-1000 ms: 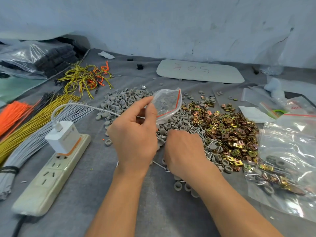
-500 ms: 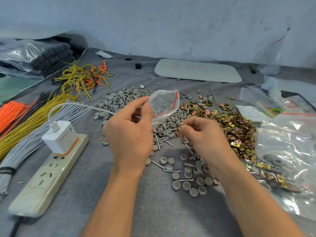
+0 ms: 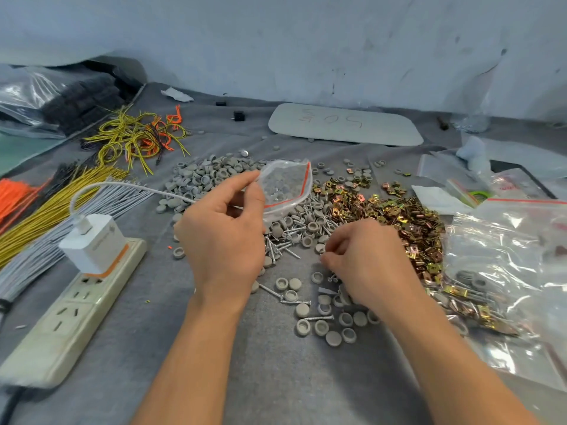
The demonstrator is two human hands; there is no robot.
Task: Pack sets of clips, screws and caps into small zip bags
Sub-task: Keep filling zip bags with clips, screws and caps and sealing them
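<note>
Grey cloth (image 3: 276,378) covers the table in the head view, strewn with parts. The left hand (image 3: 224,237) is raised above it and pinches one edge of a small zip bag (image 3: 285,185) between thumb and forefinger, its other fingers loosely curled. The bag has a red seal line and hangs over the far part of the piles; small pale pieces show blurred through the plastic.

The right hand (image 3: 365,259) is lower, knuckles up, fingers curled in toward the thumb just above the cloth. I cannot tell whether they hold anything.

Grey caps (image 3: 199,179) lie heaped beyond the left hand, with more scattered below the right wrist. Screws (image 3: 285,246) lie between the two hands. Brass-coloured clips (image 3: 399,216) are piled beyond the right hand, beside a large clear bag (image 3: 503,271) containing mixed parts.

At the left, a white charger (image 3: 92,240) sits plugged into a power strip (image 3: 70,311), near bundles of yellow wires (image 3: 52,207).
</note>
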